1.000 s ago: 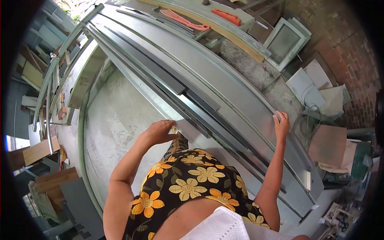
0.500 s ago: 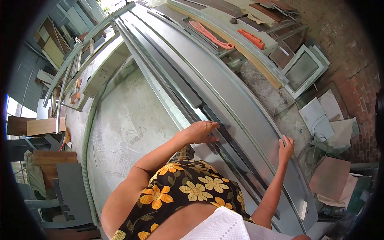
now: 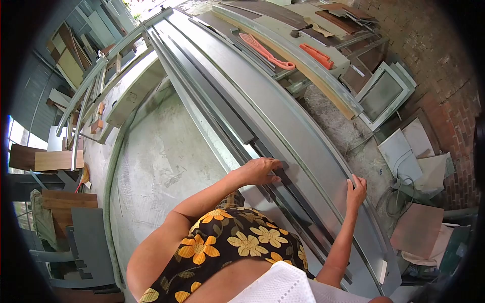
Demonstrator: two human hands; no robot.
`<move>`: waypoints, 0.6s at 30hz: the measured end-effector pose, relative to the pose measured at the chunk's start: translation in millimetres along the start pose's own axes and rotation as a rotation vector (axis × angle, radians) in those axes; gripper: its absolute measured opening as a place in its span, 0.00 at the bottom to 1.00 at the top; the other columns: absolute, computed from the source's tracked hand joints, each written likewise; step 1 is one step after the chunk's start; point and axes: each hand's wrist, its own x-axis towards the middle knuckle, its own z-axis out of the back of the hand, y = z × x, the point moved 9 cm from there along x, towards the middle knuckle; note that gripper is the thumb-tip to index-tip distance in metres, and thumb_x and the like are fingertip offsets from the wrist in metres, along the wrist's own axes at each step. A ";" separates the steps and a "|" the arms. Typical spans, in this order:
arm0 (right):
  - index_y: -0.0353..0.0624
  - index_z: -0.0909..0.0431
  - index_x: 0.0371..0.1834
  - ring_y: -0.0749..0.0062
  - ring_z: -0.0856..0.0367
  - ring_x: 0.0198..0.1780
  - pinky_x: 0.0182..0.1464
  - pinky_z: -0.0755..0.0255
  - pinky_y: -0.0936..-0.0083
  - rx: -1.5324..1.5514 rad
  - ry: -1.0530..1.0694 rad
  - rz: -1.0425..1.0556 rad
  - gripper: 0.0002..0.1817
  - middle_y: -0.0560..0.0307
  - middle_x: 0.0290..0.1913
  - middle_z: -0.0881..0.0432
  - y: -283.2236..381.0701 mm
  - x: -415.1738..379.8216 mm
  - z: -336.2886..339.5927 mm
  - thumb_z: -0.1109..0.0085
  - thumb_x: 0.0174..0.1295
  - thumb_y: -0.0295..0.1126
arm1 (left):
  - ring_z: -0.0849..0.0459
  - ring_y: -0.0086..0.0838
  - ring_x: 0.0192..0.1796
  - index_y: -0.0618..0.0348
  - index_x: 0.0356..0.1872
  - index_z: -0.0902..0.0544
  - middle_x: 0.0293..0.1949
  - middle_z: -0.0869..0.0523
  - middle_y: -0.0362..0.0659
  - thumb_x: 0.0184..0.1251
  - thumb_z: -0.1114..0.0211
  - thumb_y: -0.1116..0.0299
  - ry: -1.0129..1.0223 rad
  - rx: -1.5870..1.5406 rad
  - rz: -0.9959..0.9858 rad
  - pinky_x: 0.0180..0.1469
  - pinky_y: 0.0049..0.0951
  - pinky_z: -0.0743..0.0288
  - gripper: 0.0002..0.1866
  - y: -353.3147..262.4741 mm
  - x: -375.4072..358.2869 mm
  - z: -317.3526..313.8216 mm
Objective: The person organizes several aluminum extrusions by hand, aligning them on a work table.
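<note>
My left hand (image 3: 261,171) reaches over a long dark metal strip (image 3: 293,189), its fingers bent and the thumb apart from them. The fingertips are right at the strip. A second dark grey bar (image 3: 222,108) ends just beyond this hand. On the right, my right hand (image 3: 357,191) holds the outer edge of a long grey metal panel (image 3: 308,136), thumb on the top side and fingers over the edge. A narrow groove (image 3: 285,141) runs lengthwise between the two hands. The panel's underside is hidden.
Beyond the panel lie a salmon-coloured push handle (image 3: 268,50) and an orange tool (image 3: 317,55). A framed pane (image 3: 386,91) and loose sheets (image 3: 399,151) stand to the right. Left are a ribbed hose (image 3: 112,197), wooden boards (image 3: 68,202) and a metal frame (image 3: 86,96).
The view has tilted slightly, so the surroundings sit lower. My left hand has shifted a little right along the dark strip. My right hand stays at the panel edge.
</note>
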 end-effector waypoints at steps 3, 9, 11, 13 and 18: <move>0.42 0.20 0.44 0.61 0.26 0.43 0.45 0.31 0.67 -0.006 0.013 -0.029 0.14 0.55 0.40 0.26 3.2 1.5 -3.2 0.39 0.54 0.32 | 0.18 0.41 0.41 0.64 0.51 0.26 0.43 0.19 0.51 0.57 0.36 0.58 0.000 -0.013 -0.008 0.45 0.37 0.25 0.24 -4.4 3.0 2.3; 0.41 0.20 0.45 0.60 0.26 0.45 0.46 0.30 0.66 -0.038 0.043 -0.011 0.15 0.54 0.41 0.25 11.2 7.6 -11.9 0.40 0.56 0.34 | 0.18 0.40 0.41 0.63 0.50 0.25 0.43 0.20 0.52 0.58 0.37 0.59 -0.033 -0.070 0.004 0.44 0.36 0.24 0.22 0.2 8.9 2.1; 0.42 0.20 0.45 0.61 0.26 0.43 0.45 0.30 0.67 -0.039 0.022 -0.011 0.15 0.55 0.40 0.26 9.7 7.5 -13.5 0.39 0.54 0.34 | 0.18 0.39 0.42 0.63 0.49 0.24 0.43 0.19 0.52 0.58 0.37 0.60 -0.053 -0.075 0.010 0.44 0.35 0.24 0.21 -0.7 9.0 4.3; 0.43 0.20 0.45 0.61 0.26 0.42 0.44 0.31 0.67 -0.035 0.008 0.003 0.15 0.56 0.39 0.26 9.0 6.9 -13.5 0.39 0.54 0.33 | 0.18 0.39 0.42 0.63 0.49 0.24 0.43 0.19 0.52 0.59 0.37 0.60 -0.051 -0.100 0.017 0.45 0.35 0.24 0.21 0.0 9.2 4.9; 0.44 0.20 0.45 0.62 0.26 0.42 0.44 0.31 0.67 -0.007 0.009 0.034 0.15 0.56 0.39 0.26 5.9 6.5 -13.8 0.39 0.55 0.34 | 0.18 0.39 0.42 0.63 0.48 0.23 0.42 0.19 0.52 0.59 0.37 0.62 -0.054 -0.105 0.029 0.45 0.34 0.24 0.19 2.8 11.0 3.7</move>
